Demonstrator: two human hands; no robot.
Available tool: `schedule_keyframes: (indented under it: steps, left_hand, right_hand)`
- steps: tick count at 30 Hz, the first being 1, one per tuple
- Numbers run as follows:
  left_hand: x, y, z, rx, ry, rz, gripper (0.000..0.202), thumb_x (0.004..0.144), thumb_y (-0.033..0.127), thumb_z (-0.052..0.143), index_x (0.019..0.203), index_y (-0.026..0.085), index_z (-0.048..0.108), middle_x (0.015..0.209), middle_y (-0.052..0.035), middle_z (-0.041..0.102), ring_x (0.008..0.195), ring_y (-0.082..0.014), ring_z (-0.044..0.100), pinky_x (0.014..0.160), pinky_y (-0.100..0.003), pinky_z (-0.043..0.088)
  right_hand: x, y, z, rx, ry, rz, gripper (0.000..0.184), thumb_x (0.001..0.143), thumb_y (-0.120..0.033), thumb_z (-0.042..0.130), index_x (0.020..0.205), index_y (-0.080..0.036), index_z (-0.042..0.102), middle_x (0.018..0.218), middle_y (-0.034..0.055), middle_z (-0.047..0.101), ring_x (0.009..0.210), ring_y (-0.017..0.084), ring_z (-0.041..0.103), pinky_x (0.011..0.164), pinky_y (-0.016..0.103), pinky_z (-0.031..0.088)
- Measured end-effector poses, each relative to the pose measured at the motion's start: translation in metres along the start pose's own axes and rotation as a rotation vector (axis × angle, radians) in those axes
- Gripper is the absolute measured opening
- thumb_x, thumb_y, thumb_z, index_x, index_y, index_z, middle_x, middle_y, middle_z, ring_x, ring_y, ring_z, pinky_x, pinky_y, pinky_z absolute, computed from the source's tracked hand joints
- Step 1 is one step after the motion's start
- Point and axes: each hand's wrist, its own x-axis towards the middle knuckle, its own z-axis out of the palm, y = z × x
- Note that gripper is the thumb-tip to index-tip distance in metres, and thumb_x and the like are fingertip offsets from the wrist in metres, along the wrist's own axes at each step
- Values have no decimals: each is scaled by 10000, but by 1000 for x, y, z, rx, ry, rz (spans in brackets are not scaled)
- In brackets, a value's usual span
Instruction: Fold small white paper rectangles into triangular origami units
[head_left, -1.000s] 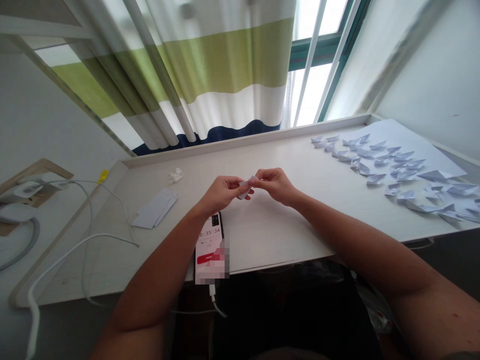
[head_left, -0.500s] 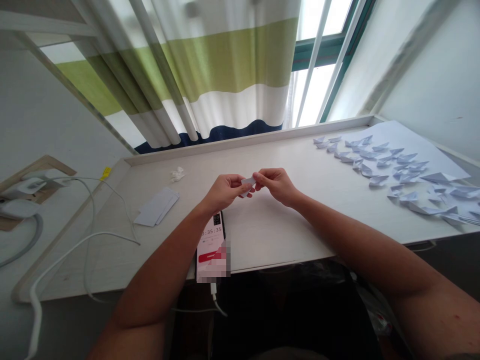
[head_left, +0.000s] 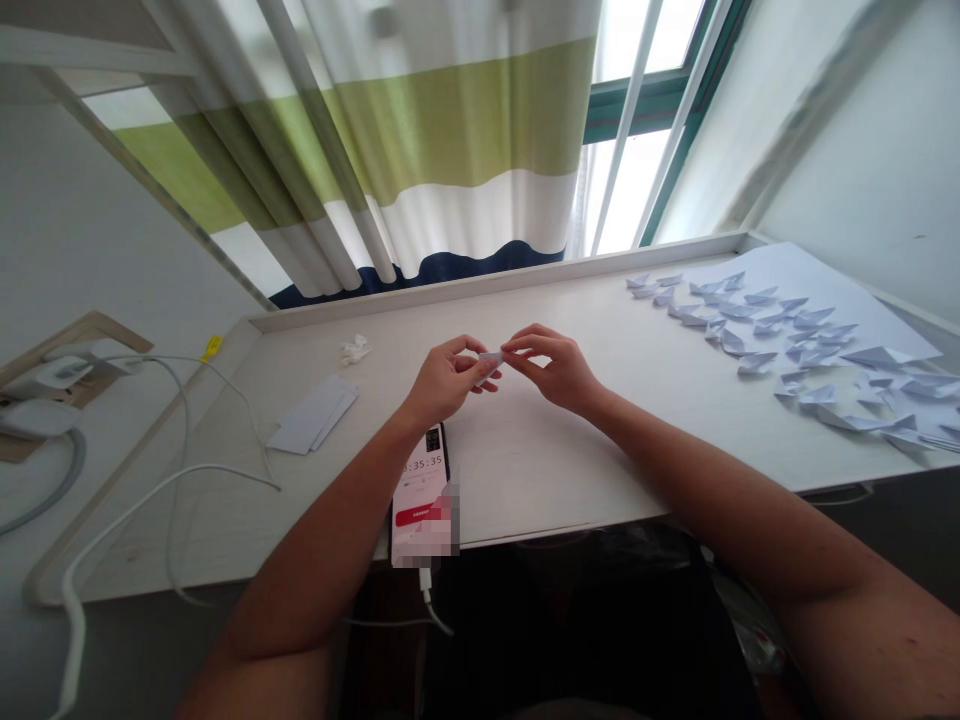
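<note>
A small folded piece of white paper (head_left: 489, 362) is held up over the middle of the desk. My left hand (head_left: 444, 380) pinches it between thumb and fingers. At its right end, the thumb and fingertips of my right hand (head_left: 553, 368) close on the paper's edge. Fingers cover much of the paper, so its full shape is hidden. Below my left forearm lies a phone (head_left: 420, 490) with a timer on its screen and a cable plugged in.
Several folded paper boats (head_left: 757, 325) cover the right side of the desk (head_left: 525, 490). Flat white paper slips (head_left: 313, 412) lie at left, near a crumpled tissue (head_left: 355, 349). White cables (head_left: 180, 480) run from a wall socket on the left. A curtain (head_left: 465, 110) hangs behind.
My right hand's fingers have straightened and shifted slightly along the paper's right end. The paper has tilted and shows less of its face. My left hand keeps its pinch.
</note>
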Motion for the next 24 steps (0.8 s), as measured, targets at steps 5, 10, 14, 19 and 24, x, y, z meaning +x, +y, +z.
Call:
schedule_keyframes:
  steps: [5,10,14,19,24]
  left_hand:
    - [1,-3,3,73,105,171,421,809,578,900,903,187,776,1100,-113,831,1000,-251,765,834,-363,607]
    - [-1,-3,6,212,201,250,379,855,593,849,902,219,806,1105,-99,833,1061,-270,753,910,-401,599]
    - [0,-5,6,189,164,223,420,842,618,855,912,208,799,1117,-107,838,1050,-275,767,950,-425,602]
    - [2,-8,5,46,101,145,447,818,546,906,1026,179,755,977,-95,832,857,-236,796,831,-385,626]
    - [1,-4,5,39,48,112,441,825,522,909,1057,166,791,884,-81,826,773,-224,793,759,-362,606]
  right_hand:
    - [-1,1,6,75,28,88,364,962,-621,754,965,-259,794,1035,73,758,999,250,742,962,506,673]
    - [-2,4,7,82,1,192,374,965,-615,744,951,-241,756,1003,57,802,1005,257,756,1073,581,599]
    - [-1,3,4,36,-3,185,350,956,-589,764,928,-240,764,1011,65,815,1011,273,763,1051,579,596]
    - [-1,-5,5,76,46,145,346,927,-589,802,1006,-253,775,950,58,816,926,257,783,962,512,650]
    - [-2,-7,5,110,53,144,386,893,-565,848,1086,-238,780,921,61,823,893,247,795,916,482,667]
